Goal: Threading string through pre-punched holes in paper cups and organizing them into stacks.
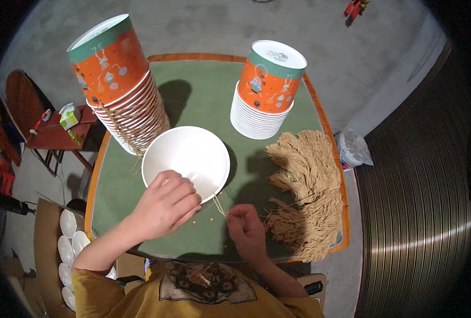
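- A person's left hand [167,204] curls round the near rim of a white tub [188,146], mouth up on the green counter [203,90]; the hidden fingertips leave the exact grip unclear.
- The right hand [246,230], thumb and finger pressed together, pinches a thin cord [219,205] that runs to the tub's rim, to the right of the left hand. Too hard a pull could tear or bend the rim, or drag the tub nearer.
- A loose pinch may prove the opposite hazard: so slender a cord could slide from the fingertips or slip back through the rim.
- At left, strands [121,127] drape down a tall, leaning stack [135,100] just beside the tub. A snag or an elbow's knock could topple it.
- A shorter stack [267,90] stands beyond, apart from both hands and likely at less risk.
- Near the right hand, a tan heap of yarn [315,196] sprawls to the counter's edge; a catching sleeve or wrist could tangle it or sweep it off.
- Small pink bits [211,219] dot the cloth between the hands, easily scattered by a brushing forearm.
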Motion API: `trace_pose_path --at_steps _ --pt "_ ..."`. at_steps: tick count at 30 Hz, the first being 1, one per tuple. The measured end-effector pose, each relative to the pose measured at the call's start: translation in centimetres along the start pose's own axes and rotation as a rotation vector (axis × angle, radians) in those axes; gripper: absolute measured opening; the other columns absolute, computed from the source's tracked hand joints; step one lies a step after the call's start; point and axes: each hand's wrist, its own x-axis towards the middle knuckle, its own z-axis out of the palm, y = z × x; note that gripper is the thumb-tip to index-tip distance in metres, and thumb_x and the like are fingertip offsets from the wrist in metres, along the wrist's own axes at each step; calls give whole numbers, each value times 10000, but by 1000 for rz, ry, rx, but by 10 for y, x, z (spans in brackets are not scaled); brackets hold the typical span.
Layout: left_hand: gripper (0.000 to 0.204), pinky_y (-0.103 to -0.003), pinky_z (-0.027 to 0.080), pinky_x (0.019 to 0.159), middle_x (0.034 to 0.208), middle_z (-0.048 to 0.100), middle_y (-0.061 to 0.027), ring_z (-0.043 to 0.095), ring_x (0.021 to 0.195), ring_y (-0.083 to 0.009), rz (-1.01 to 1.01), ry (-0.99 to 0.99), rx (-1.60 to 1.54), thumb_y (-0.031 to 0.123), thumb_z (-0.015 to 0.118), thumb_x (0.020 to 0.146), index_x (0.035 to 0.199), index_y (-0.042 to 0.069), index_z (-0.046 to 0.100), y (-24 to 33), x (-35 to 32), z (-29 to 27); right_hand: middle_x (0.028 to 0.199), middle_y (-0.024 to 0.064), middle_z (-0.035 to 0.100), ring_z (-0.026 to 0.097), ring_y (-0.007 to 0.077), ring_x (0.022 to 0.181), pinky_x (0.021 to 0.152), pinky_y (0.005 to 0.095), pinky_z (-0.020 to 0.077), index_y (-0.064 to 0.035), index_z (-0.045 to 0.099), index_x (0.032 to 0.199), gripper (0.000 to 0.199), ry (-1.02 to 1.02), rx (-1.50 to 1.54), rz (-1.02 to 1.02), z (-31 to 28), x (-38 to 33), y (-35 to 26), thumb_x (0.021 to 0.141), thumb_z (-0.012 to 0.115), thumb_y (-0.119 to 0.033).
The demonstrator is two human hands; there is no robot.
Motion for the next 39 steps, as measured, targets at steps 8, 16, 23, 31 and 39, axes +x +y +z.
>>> trace_pose_path --at_steps 8,16,23,31,39 --pt "181 -486 377 1005 948 556 -44 548 1091 -235 -4 76 94 161 694 772 912 108 592 -3 -10 7 633 -35 438 417 42 600 562 224 369 -41 601 970 183 -255 39 31 25 -1 6 978 478 -176" --pt "265 -456 371 1003 1094 478 -136 411 1239 -331 -542 648 -140 113 691 803 1025 56 559 16 -31 38 644 -18 474 449 59 599 584 231 389 -18 590 948 213 -331 116 117 35 3 15 987 458 -180" --pt "136 -237 465 696 865 587 -32 572 693 -127 -921 200 -1288 142 530 967 982 10 557 36 -37 59 673 30 538 505 105 624 608 277 444 -20 610 965 221 -326 82 108 41 5 22 966 510 -218" --pt "123 -266 483 717 828 649 -74 633 677 -159 -1019 211 -1682 108 533 940 953 2 595 38 -34 59 665 32 532 511 116 611 588 295 450 -26 608 987 215 -340 69 99 39 8 24 966 509 -215" --pt "123 -257 454 803 882 670 -68 597 818 -121 -1140 361 -1664 94 581 898 909 -4 654 36 -18 53 627 16 521 519 90 582 566 277 446 -54 613 979 191 -282 -117 -68 40 1 24 974 496 -204"
